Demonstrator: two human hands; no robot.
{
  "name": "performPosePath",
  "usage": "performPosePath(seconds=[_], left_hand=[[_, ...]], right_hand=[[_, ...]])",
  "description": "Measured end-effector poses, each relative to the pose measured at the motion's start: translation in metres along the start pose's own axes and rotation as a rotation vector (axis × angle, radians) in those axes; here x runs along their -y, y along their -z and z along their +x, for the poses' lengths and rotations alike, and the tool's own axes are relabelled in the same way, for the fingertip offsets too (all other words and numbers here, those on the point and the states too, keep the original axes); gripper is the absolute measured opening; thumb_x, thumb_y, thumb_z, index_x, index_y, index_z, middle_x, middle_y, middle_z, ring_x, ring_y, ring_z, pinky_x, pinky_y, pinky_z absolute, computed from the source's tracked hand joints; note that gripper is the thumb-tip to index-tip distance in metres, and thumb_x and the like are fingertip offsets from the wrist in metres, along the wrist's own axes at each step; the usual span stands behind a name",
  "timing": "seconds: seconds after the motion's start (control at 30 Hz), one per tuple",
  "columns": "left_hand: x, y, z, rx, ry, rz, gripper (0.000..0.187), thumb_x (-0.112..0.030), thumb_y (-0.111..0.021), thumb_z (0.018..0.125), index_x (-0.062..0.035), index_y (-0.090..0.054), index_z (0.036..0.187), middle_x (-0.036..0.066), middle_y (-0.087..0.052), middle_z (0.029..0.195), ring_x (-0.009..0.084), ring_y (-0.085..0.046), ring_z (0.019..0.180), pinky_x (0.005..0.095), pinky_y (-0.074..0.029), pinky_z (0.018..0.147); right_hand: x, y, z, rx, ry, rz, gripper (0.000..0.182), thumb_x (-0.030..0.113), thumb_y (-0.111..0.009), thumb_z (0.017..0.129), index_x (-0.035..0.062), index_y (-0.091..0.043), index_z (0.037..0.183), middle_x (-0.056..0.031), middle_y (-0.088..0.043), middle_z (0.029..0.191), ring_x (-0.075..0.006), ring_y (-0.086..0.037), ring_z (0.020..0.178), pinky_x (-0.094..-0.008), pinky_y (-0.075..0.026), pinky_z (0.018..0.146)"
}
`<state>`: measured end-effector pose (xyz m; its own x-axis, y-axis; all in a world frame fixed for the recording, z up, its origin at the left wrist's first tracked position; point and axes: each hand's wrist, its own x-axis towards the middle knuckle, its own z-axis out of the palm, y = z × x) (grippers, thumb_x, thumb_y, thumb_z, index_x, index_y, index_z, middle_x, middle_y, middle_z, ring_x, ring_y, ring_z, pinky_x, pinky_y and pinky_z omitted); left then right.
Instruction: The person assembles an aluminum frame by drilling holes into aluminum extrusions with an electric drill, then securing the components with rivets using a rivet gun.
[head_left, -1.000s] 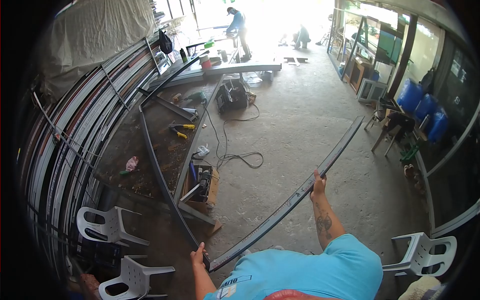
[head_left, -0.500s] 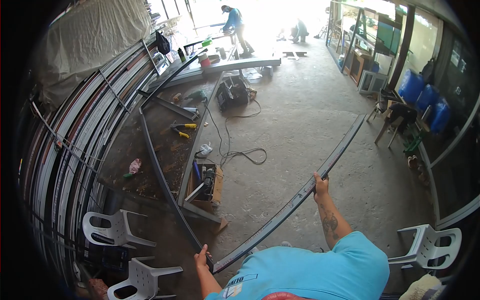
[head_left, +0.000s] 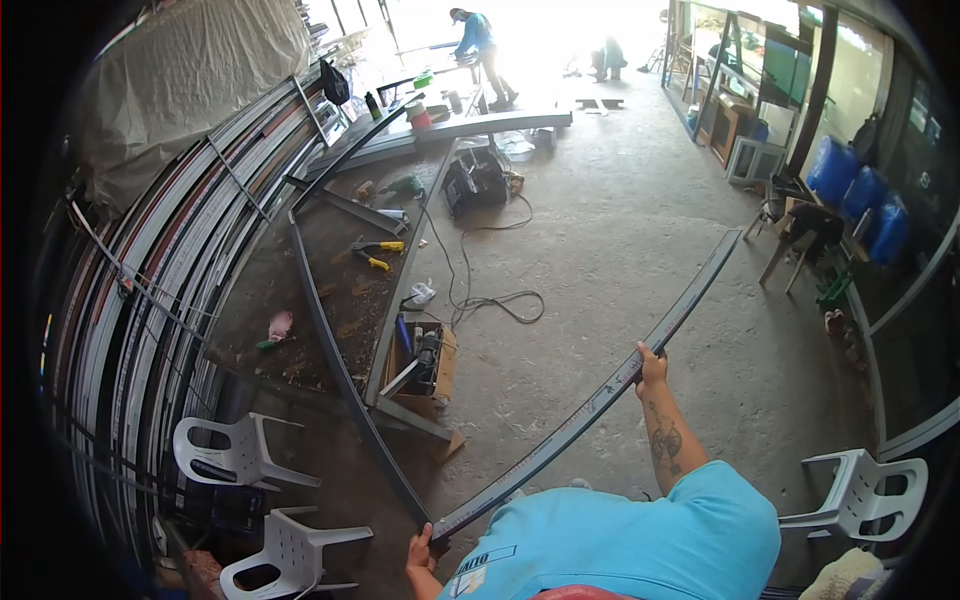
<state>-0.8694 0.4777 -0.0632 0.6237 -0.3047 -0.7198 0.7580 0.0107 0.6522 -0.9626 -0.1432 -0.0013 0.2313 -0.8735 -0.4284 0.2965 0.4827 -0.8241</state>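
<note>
1. Left hand point(head_left: 422, 550): grip's closed on the near corner of the long frame point(head_left: 598, 402), right where two bars meet.
2. Right hand point(head_left: 652, 368): grip's wrapped round the right-hand bar, partway along.
3. Frame's other long bar runs up over the counter point(head_left: 350, 320), left of the yellow-handled tool point(head_left: 378, 250).
4. Cardboard box point(head_left: 447, 370) of gear's just beside the counter.

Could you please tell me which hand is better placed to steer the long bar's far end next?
Probably the right hand: it grips the long bar partway along, nearer that far end. The left hand is at the near corner, where the dark bar comes in.
</note>
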Motion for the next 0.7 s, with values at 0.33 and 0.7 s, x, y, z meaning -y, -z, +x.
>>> performPosePath(seconds=[0.33,0.7], left_hand=[[0.004,-0.013,-0.004,-0.096,-0.104,0.142,0.056,-0.044,-0.062,0.089,-0.0013,-0.045,0.121,0.014,-0.061,0.104,0.0280,-0.065,0.081,0.0415,-0.055,0.069],[0.000,-0.020,0.008,-0.081,0.022,-0.007,0.046,-0.045,-0.062,0.087,0.0000,-0.063,0.099,0.015,-0.067,0.085,0.0283,-0.066,0.070,0.0390,-0.054,0.062]], right_hand=[[-0.013,0.004,0.014,-0.044,0.000,0.014,0.051,0.016,-0.068,0.082,0.0059,-0.042,0.125,-0.0030,-0.049,0.091,-0.0161,-0.051,0.077,-0.0366,-0.051,0.072],[-0.001,0.002,0.001,0.029,0.045,0.079,0.064,0.015,-0.069,0.084,0.0070,-0.032,0.135,-0.0047,-0.051,0.102,-0.0161,-0.053,0.089,-0.0334,-0.049,0.077]])
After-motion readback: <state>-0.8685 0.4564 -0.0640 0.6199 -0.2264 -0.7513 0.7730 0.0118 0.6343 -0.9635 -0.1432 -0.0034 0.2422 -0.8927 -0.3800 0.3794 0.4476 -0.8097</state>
